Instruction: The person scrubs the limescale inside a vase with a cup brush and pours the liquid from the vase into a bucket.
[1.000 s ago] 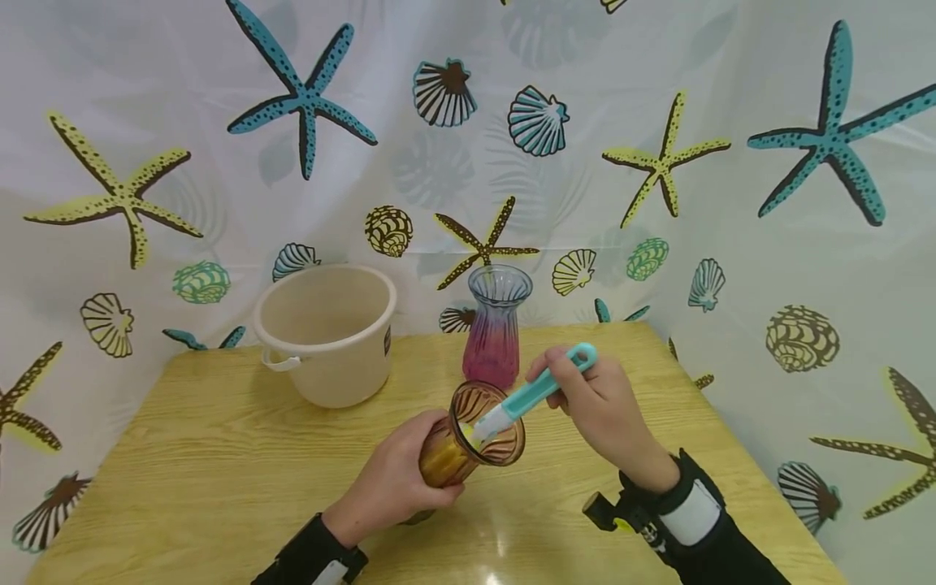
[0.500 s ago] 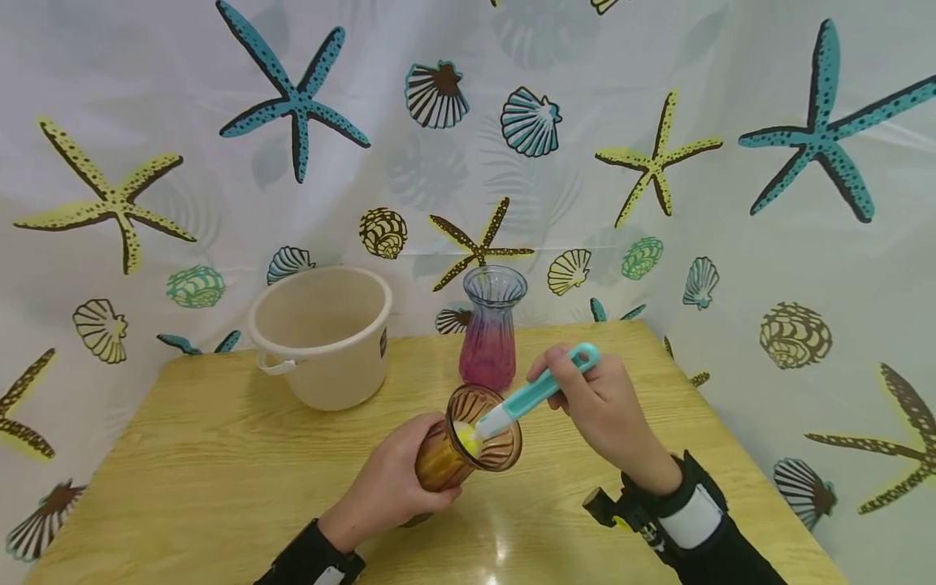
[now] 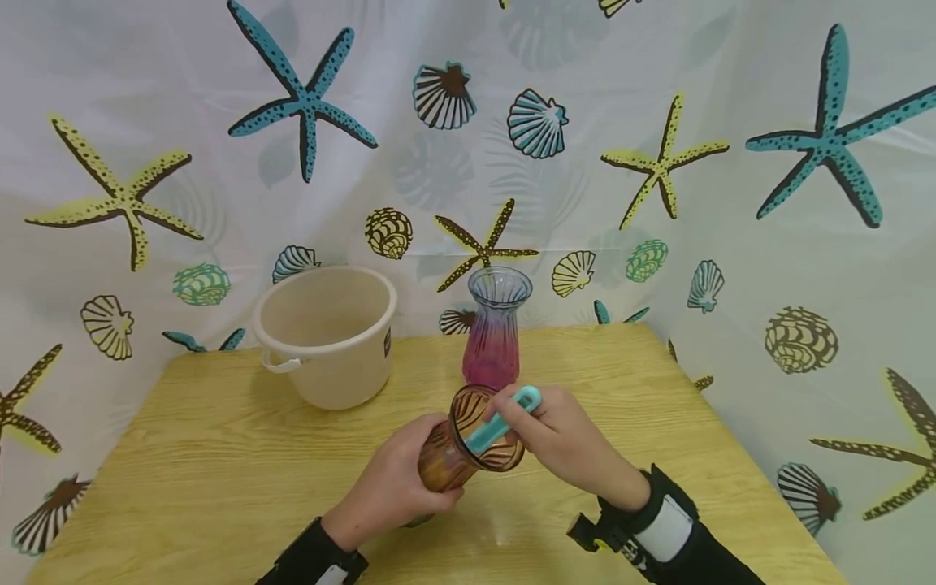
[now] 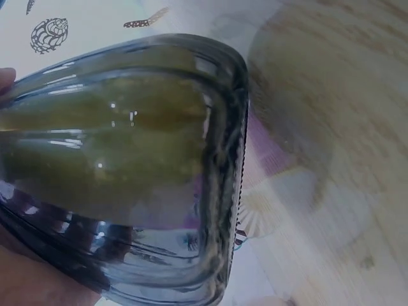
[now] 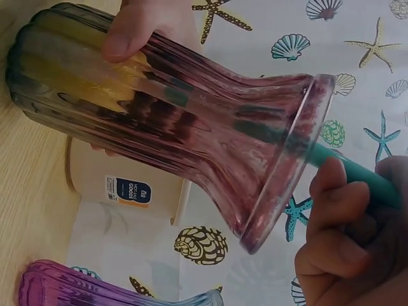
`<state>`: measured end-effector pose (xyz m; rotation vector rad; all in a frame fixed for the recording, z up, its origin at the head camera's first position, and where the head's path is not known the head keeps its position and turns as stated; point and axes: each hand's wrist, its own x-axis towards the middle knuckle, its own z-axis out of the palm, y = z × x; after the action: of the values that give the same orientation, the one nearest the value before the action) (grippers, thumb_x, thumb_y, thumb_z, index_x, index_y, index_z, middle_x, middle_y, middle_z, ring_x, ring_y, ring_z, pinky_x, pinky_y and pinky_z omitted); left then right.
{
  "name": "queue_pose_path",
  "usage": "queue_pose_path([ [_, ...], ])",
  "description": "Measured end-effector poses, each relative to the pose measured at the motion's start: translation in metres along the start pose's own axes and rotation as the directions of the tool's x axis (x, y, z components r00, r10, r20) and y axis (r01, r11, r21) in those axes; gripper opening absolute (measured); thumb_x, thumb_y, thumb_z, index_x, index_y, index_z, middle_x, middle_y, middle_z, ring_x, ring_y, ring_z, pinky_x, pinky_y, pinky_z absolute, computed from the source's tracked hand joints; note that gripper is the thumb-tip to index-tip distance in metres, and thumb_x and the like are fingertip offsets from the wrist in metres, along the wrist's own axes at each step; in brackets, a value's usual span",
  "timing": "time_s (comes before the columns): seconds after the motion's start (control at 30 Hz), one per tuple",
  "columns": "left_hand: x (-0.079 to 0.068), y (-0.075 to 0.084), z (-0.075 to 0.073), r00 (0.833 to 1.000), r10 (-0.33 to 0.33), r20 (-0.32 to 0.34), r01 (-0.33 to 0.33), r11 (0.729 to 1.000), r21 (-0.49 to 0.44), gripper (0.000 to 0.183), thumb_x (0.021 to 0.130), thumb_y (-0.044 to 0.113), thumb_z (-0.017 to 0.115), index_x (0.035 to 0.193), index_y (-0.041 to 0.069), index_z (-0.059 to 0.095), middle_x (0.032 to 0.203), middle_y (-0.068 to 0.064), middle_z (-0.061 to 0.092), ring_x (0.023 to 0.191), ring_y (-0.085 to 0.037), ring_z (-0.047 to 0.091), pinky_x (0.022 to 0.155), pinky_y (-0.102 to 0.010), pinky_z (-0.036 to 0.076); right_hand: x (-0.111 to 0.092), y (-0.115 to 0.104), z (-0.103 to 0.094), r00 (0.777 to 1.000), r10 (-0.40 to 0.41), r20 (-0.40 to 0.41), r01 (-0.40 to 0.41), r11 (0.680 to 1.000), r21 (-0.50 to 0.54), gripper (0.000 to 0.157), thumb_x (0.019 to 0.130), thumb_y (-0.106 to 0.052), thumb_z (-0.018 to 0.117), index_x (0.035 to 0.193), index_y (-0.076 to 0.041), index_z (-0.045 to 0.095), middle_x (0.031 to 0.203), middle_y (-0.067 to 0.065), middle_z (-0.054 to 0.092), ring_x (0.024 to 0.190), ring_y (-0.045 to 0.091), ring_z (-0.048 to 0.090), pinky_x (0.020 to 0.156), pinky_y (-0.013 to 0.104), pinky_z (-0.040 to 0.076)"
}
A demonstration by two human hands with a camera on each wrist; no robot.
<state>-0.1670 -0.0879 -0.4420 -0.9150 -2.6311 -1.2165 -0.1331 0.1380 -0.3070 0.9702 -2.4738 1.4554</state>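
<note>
Amber fluted glass vase point(image 3: 443, 466) is leaning over the wood-grain table point(image 3: 219, 471), left hand point(image 3: 391, 475) gripping it; right hand point(image 3: 566, 443) is pinching the turquoise-handled brush point(image 3: 487, 435) inside; interior scrubbing is apparently proceeding; next stroke is probably needing firm bracing.

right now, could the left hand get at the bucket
Probably not without letting go: the left hand has its grip round the brown vase, though nothing seems to stand between that hand and the bucket.
</note>
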Motion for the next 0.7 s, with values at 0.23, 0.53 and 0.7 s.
queue_pose_path([
  [0.23, 0.001, 0.002, -0.001, 1.0, -0.004, -0.006, 0.004, 1.0, 0.009, 0.08, 0.066, 0.049, 0.081, 0.134, 0.03, 0.042, 0.115, 0.01, 0.053, 0.095, -0.007, 0.05, 0.075, -0.037, 0.05, -0.002, 0.0, -0.016, 0.989, -0.033, -0.148, 0.041, 0.998, 0.055, 0.03, 0.1, 0.002, 0.04, 0.087, 0.004, 0.067, 0.05, 0.017, 0.048, 0.047, 0.022, 0.045, 0.042, 0.023, 0.039],
  [0.53, -0.001, 0.0, -0.001, 1.0, -0.01, -0.01, 0.01, 1.0, 0.023, 0.08, 0.065, 0.043, 0.083, 0.133, 0.029, 0.042, 0.113, 0.01, 0.053, 0.092, -0.008, 0.05, 0.073, -0.036, 0.05, -0.006, 0.02, -0.04, 0.947, -0.04, -0.32, 0.06, 0.997, 0.053, 0.036, 0.103, -0.009, 0.04, 0.083, -0.002, 0.069, 0.055, 0.008, 0.055, 0.045, 0.019, 0.043, 0.037, 0.029, 0.037],
  [0.7, -0.002, -0.003, -0.001, 1.0, -0.006, -0.018, 0.006, 1.0, 0.016, 0.08, 0.066, 0.042, 0.083, 0.134, 0.029, 0.042, 0.113, 0.009, 0.053, 0.091, -0.008, 0.051, 0.071, -0.035, 0.05, -0.007, 0.02, -0.04, 0.954, -0.052, -0.294, 0.066, 0.997, 0.038, 0.036, 0.104, -0.011, 0.039, 0.084, -0.001, 0.068, 0.055, 0.009, 0.055, 0.045, 0.018, 0.043, 0.037, 0.029, 0.037],
])
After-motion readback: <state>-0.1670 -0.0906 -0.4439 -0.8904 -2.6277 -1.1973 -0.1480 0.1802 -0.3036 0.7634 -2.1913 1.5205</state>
